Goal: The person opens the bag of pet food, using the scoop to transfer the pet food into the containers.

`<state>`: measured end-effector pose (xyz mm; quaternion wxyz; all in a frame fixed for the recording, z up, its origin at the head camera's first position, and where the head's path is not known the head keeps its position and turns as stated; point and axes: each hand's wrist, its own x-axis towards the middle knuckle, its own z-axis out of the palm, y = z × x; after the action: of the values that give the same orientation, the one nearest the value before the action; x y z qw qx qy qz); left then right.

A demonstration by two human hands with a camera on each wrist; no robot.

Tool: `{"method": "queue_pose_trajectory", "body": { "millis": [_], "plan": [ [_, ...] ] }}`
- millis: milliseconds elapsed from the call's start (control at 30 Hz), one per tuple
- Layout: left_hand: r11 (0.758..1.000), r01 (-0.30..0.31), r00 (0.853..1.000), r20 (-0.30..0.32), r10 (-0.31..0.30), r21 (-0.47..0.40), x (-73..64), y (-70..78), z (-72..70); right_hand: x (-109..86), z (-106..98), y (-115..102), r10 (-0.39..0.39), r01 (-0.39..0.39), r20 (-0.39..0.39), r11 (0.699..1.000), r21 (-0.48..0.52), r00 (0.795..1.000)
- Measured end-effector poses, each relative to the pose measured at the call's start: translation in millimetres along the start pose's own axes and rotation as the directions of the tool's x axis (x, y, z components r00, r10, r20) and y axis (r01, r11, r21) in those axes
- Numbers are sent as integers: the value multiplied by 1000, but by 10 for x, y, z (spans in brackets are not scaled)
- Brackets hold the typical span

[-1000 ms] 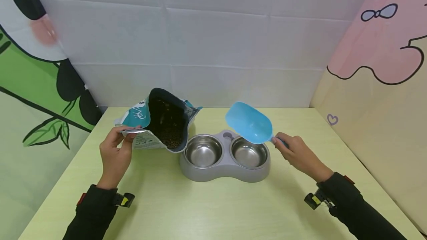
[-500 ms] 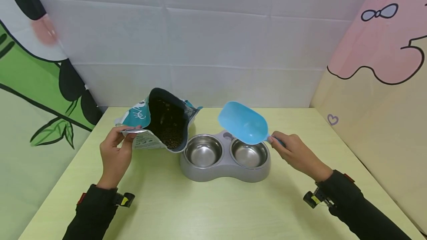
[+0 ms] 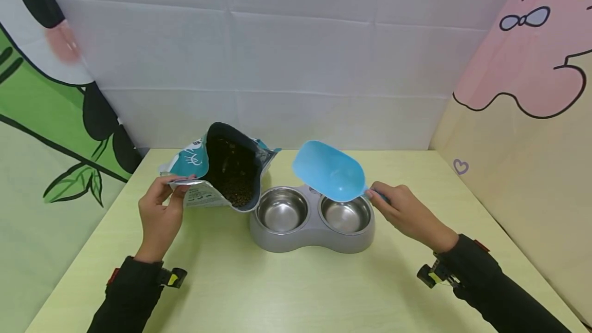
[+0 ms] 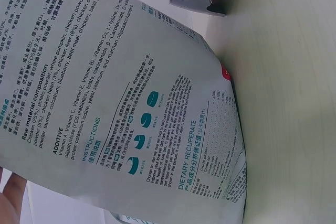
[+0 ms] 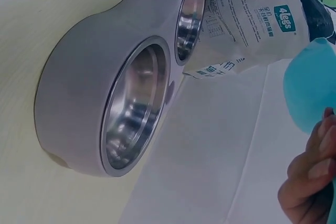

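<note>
Your left hand (image 3: pixel 159 217) pinched the rim of the tilted, open bag (image 3: pixel 191 161) beside the double feeder (image 3: pixel 312 239) on the desk (image 3: pixel 277 297); rightward, your right hand (image 3: pixel 402 210) gripped the raised scoop (image 3: pixel 329 171). Lining up to scoop seemed underway; next likely called for dipping into the bag.

The head camera looked forward and down across a pale yellow worktop (image 3: pixel 287 297); close-in, sideways-turned wrist cameras both caught the silver-and-teal printed pouch (image 4: pixel 126 103) and grey two-bowl feeder (image 5: pixel 79 93).
</note>
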<state>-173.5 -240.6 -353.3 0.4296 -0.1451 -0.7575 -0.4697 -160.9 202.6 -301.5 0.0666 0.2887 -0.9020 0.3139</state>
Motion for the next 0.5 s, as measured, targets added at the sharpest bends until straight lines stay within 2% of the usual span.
{"method": "queue_pose_trajectory", "body": {
  "millis": [500],
  "plan": [
    [1000,0,1000,4,0,2,6,25,1,37,-17,-206,-34,34,44,999,7,998]
  ]
}}
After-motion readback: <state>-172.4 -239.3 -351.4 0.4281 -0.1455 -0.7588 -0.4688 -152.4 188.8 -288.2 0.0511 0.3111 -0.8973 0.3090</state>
